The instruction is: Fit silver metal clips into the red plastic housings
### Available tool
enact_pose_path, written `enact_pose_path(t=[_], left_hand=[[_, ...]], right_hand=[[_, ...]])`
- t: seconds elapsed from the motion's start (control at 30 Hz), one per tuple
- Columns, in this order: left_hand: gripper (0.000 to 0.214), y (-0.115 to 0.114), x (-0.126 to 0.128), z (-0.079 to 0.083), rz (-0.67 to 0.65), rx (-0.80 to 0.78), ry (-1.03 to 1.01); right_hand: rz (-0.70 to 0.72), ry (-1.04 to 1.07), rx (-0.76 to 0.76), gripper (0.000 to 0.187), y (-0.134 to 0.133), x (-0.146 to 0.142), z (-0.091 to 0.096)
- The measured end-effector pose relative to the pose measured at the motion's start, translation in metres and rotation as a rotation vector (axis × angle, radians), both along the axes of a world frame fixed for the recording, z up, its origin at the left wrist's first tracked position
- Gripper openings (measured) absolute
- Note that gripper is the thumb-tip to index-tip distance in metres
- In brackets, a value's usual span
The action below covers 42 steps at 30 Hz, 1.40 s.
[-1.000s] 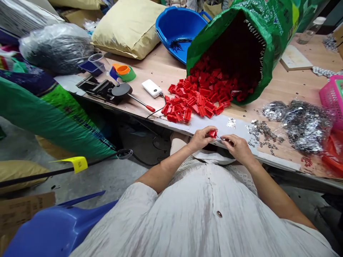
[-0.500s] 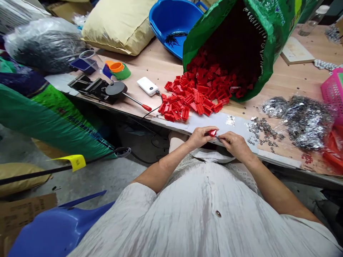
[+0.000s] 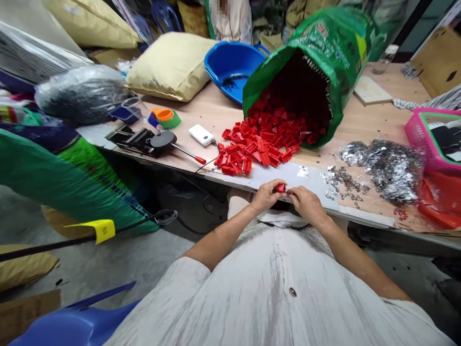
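My left hand (image 3: pixel 265 194) pinches a small red plastic piece (image 3: pixel 280 188) at the table's front edge. My right hand (image 3: pixel 305 204) is closed against the same piece from the right, fingertips touching it. Just beyond them lies a heap of the same red plastic pieces (image 3: pixel 259 144), spilling from a green woven sack (image 3: pixel 324 48) that lies on its side. To the right of my hands are loose small metal parts (image 3: pixel 340 180) on the table and a clear bag of metal parts (image 3: pixel 389 166).
A white power bank (image 3: pixel 202 135), a black hand press with a red-tipped handle (image 3: pixel 151 141), tape rolls (image 3: pixel 166 117), a blue basin (image 3: pixel 232 67), a tan pillow (image 3: pixel 169 65), a pink basket (image 3: pixel 435 139). A person sits at the far side (image 3: pixel 230 19). Blue chair (image 3: pixel 72 322) at my left.
The view tilted up, showing more of the far side. My right hand has drawn closer to the left, and both now press on the red piece together.
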State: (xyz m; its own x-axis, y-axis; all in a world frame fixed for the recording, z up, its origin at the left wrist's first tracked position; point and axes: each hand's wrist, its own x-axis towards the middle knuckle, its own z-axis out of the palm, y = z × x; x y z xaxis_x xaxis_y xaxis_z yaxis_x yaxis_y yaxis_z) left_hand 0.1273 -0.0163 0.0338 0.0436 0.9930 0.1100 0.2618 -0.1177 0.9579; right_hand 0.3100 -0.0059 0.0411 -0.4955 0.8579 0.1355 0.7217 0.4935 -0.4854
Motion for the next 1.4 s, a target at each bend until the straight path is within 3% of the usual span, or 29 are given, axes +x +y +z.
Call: enact_pose_path(t=[0.07,0.17,0.3,0.43,0.57,0.8,1.0,1.17,1.4], left_hand=[[0.027,-0.008,0.001,0.004,0.049,0.003,-0.069],[0.033,-0.022,0.005,0.010,0.104,-0.073,-0.388],[0.034,-0.039,0.013,0.027,0.033,-0.319,-0.921],[0.028,-0.051,0.023,0.047,-0.029,-0.445,-1.150],[0.012,-0.059,0.032,0.062,0.033,-0.527,-1.210],[0.023,-0.065,0.042,0.074,0.047,-0.568,-1.262],[0.020,-0.064,0.047,0.075,0.041,-0.536,-1.231],[0.019,-0.063,0.049,0.070,0.045,-0.538,-1.208],[0.015,-0.063,0.051,0.060,0.048,-0.534,-1.233]], right_hand=[[0.013,0.165,-0.026,0.022,-0.003,0.009,0.001],[0.021,0.349,-0.091,0.023,-0.011,0.021,0.008],[0.075,0.417,-0.234,0.031,-0.026,0.028,0.031],[0.160,0.406,-0.262,0.048,-0.038,0.025,0.052],[0.171,0.407,-0.223,0.044,-0.043,0.024,0.057],[0.166,0.427,-0.159,0.043,-0.045,0.031,0.053],[0.126,0.485,-0.145,0.041,-0.043,0.032,0.047],[0.106,0.565,-0.237,0.038,-0.042,0.029,0.041],[0.061,0.849,-0.466,0.037,-0.039,0.023,0.030]])
